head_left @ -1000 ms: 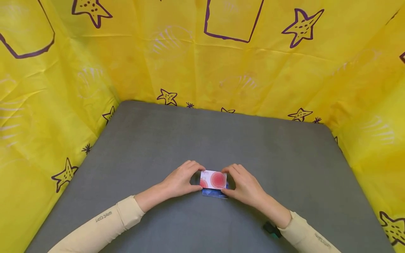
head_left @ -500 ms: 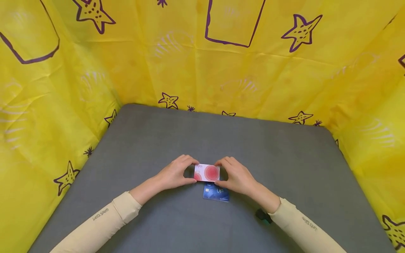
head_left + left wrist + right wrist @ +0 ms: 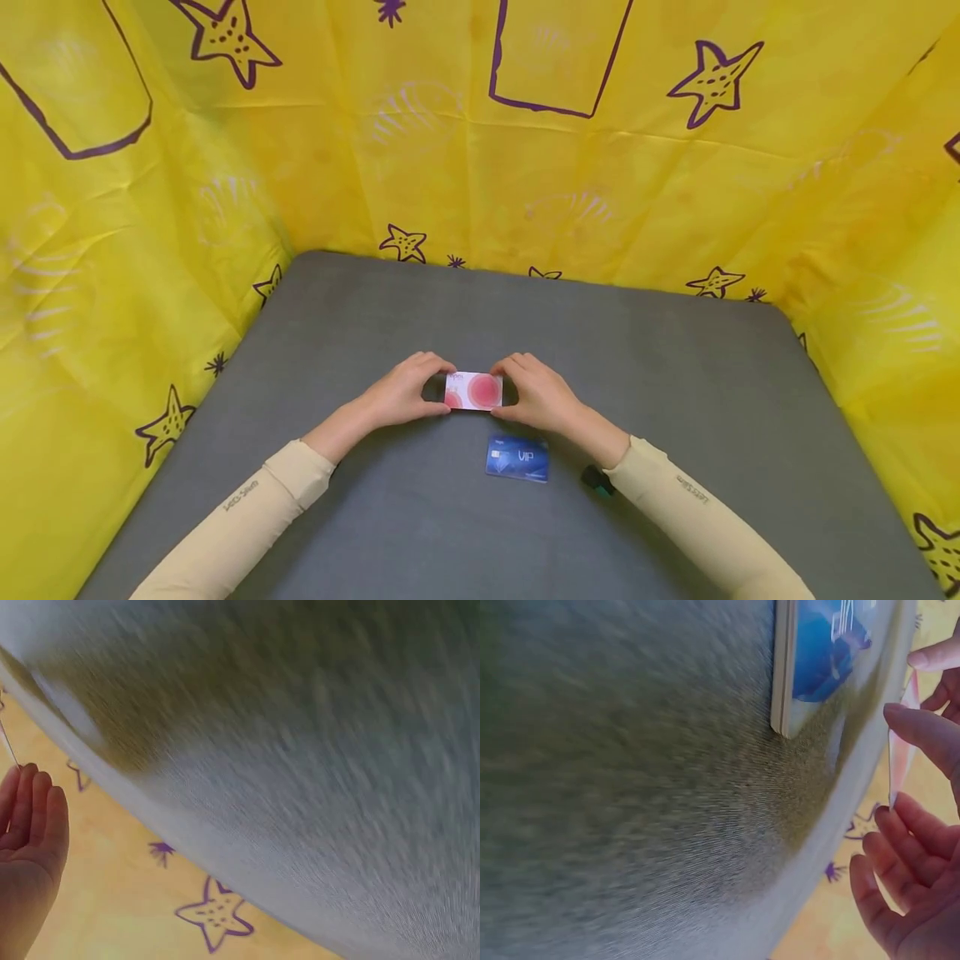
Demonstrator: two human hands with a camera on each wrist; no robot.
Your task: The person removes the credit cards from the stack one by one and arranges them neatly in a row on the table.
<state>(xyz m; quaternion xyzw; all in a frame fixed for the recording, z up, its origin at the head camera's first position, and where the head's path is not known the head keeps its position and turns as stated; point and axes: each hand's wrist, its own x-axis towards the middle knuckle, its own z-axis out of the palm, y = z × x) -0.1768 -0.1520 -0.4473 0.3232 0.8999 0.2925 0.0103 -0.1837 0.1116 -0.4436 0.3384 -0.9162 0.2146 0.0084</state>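
A white card with pink-red circles (image 3: 473,391) is held level between both hands, above the grey table. My left hand (image 3: 396,392) pinches its left end between thumb and fingers, and my right hand (image 3: 543,397) pinches the right end the same way. Nearer to me lies a blue card marked VIP (image 3: 517,458), flat on the table. In the right wrist view this blue card (image 3: 826,656) tops a small stack with layered edges, and the pale card (image 3: 903,750) shows edge-on in the fingers. Only part of the left hand (image 3: 31,840) shows in the left wrist view.
The grey table (image 3: 420,517) is enclosed at the back and sides by yellow cloth (image 3: 480,175) printed with starfish. A small dark object (image 3: 597,481) shows beside the right wrist.
Both hands have carried the white and pink card away from me and slightly left. The blue card, mostly covered before, is now fully visible.
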